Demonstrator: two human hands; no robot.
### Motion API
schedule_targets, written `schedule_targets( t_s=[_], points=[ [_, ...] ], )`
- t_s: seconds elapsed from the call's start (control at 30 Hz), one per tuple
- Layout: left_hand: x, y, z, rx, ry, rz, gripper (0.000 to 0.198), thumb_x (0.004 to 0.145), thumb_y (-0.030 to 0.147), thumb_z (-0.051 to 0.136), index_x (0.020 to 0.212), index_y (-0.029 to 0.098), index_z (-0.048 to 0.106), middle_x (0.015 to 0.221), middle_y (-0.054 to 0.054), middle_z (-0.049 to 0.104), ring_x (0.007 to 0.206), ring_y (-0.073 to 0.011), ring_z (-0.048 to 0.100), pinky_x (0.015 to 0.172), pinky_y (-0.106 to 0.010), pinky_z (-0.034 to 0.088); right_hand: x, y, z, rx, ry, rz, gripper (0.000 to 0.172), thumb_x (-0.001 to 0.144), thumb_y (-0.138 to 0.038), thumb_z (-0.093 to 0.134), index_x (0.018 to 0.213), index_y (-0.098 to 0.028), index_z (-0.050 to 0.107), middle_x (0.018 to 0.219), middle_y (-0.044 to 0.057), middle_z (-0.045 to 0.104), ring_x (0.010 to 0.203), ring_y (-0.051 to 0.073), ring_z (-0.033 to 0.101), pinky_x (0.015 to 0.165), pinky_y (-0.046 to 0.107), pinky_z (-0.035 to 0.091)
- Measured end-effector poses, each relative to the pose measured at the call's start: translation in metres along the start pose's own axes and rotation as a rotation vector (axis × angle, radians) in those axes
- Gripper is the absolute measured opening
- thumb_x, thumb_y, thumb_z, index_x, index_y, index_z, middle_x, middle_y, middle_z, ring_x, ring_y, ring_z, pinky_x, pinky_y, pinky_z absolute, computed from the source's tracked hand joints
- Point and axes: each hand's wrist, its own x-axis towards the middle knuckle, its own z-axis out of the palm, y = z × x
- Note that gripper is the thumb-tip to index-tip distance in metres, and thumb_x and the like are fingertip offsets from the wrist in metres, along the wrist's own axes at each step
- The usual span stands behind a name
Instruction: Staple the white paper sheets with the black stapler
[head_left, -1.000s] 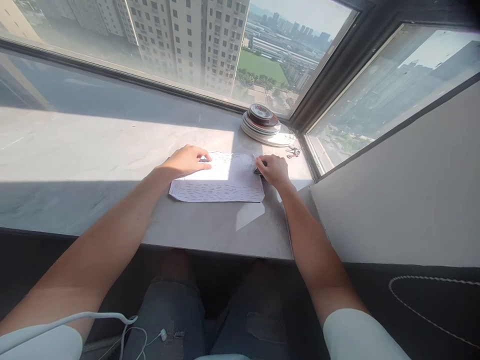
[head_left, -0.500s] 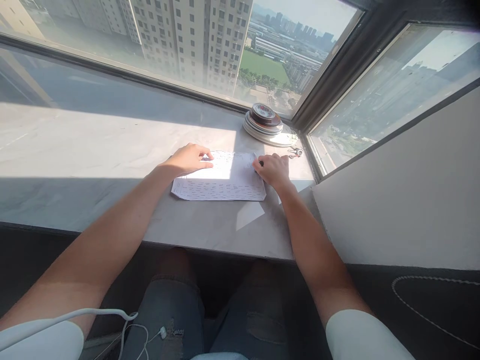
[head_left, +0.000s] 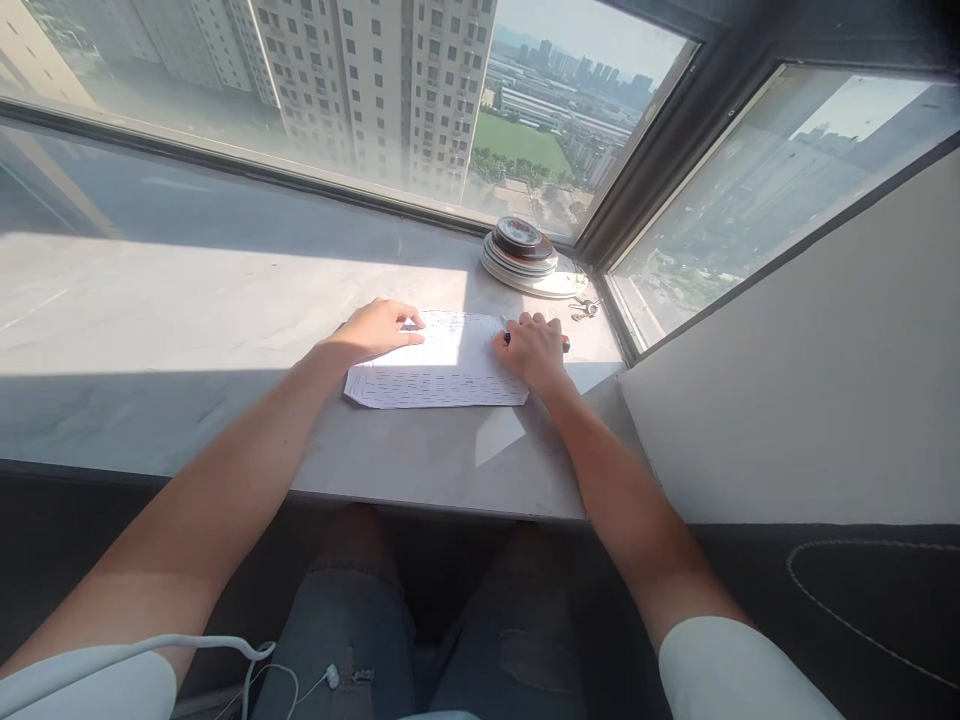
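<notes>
A white sheet of paper (head_left: 442,388) lies on the sill, with rows of short dark marks and clipped lower corners. My left hand (head_left: 379,330) rests over its left edge, thumb and forefinger apart, touching the sheet; a dark patch between them is too small to make out. At the sheet's right edge, my right hand (head_left: 534,350) is closed round a black pen (head_left: 565,343). The pen lies crosswise under the fingers, one end showing on each side of the hand.
Stacked plates (head_left: 517,262) with a dark-rimmed round dish on top stand in the window corner. Keys (head_left: 585,309) lie beside them. The marble sill (head_left: 187,310) meets a white wall (head_left: 810,370) at right. A white earphone cable (head_left: 247,648) hangs over my lap.
My right hand has shifted slightly left over the paper's edge, and the pen's far end now shows beyond it. The left hand keeps its place on the sheet. The view has tilted a little.
</notes>
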Motion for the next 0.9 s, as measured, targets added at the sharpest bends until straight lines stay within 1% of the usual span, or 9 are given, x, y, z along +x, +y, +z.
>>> schedule_targets(
  t_s=[0.1,0.2,0.37,0.43,0.5,0.6,0.67,0.8,0.9],
  points=[
    [0.0,0.0,0.0,0.002,0.002,0.0,0.041,0.079,0.052,0.078,0.114,0.03,0.082,0.108,-0.011,0.073,0.1,-0.0289,0.068,0.08,-0.039,0.049,0.002,0.01,0.0,0.16,0.017,0.089,0.043,0.102,-0.042,0.039,0.088,-0.02,0.073,0.09,0.012,0.07,0.088,0.028,0.056,0.08,0.039,0.036],
    [0.0,-0.001,0.0,-0.004,-0.001,0.012,0.041,0.079,0.053,0.078,0.113,0.03,0.082,0.106,-0.011,0.072,0.099,-0.0291,0.067,0.079,-0.038,0.048,0.003,0.031,0.001,0.319,0.059,0.232,0.045,0.102,-0.047,0.039,0.074,-0.022,0.065,0.072,0.007,0.063,0.074,0.023,0.053,0.07,0.035,0.033],
    [0.0,-0.001,-0.001,-0.029,-0.002,0.024,0.04,0.078,0.049,0.08,0.112,0.028,0.083,0.1,-0.012,0.071,0.102,-0.0303,0.067,0.079,-0.038,0.047,0.004,0.062,0.006,0.429,0.149,0.374,0.041,0.097,-0.05,0.048,0.066,-0.024,0.052,0.065,0.003,0.057,0.074,0.023,0.051,0.073,0.035,0.037],
    [-0.001,0.0,-0.001,-0.026,0.0,0.017,0.04,0.078,0.049,0.08,0.112,0.028,0.082,0.098,-0.011,0.07,0.101,-0.0299,0.068,0.079,-0.038,0.047,0.003,0.069,0.007,0.488,0.205,0.345,0.04,0.095,-0.056,0.053,0.071,-0.025,0.052,0.071,0.004,0.061,0.077,0.024,0.053,0.073,0.036,0.04],
    [-0.002,0.002,-0.001,-0.02,0.0,0.012,0.04,0.079,0.05,0.079,0.112,0.029,0.082,0.1,-0.011,0.071,0.101,-0.0297,0.068,0.08,-0.038,0.048,0.002,0.075,0.006,0.543,0.238,0.238,0.039,0.094,-0.06,0.058,0.078,-0.024,0.055,0.081,0.006,0.065,0.08,0.024,0.055,0.076,0.037,0.042],
    [-0.004,0.004,-0.002,-0.012,-0.008,0.003,0.042,0.08,0.051,0.077,0.114,0.028,0.081,0.109,-0.011,0.072,0.105,-0.0297,0.068,0.083,-0.039,0.049,-0.001,0.083,0.004,0.569,0.219,0.061,0.038,0.094,-0.06,0.059,0.085,-0.023,0.059,0.093,0.008,0.068,0.089,0.025,0.058,0.085,0.04,0.044],
    [-0.005,0.005,-0.003,-0.01,-0.012,-0.006,0.043,0.08,0.052,0.077,0.116,0.028,0.081,0.115,-0.012,0.073,0.109,-0.0302,0.068,0.086,-0.039,0.049,-0.002,0.087,0.006,0.557,0.191,0.014,0.037,0.094,-0.06,0.06,0.089,-0.023,0.061,0.096,0.008,0.069,0.096,0.027,0.058,0.088,0.041,0.043],
    [-0.006,0.005,-0.004,-0.017,-0.022,0.0,0.043,0.081,0.052,0.075,0.117,0.028,0.08,0.125,-0.014,0.072,0.117,-0.0313,0.067,0.088,-0.039,0.05,0.001,0.091,0.012,0.476,0.1,0.117,0.037,0.09,-0.06,0.067,0.085,-0.024,0.059,0.086,0.007,0.066,0.09,0.028,0.057,0.081,0.04,0.043],
    [-0.006,0.006,-0.001,-0.032,-0.037,0.034,0.043,0.082,0.051,0.074,0.118,0.027,0.08,0.124,-0.015,0.073,0.117,-0.0318,0.067,0.087,-0.04,0.051,0.003,0.084,0.006,0.425,0.21,0.258,0.035,0.093,-0.057,0.064,0.09,-0.023,0.059,0.091,0.011,0.067,0.089,0.029,0.058,0.078,0.041,0.042]
  ],
)
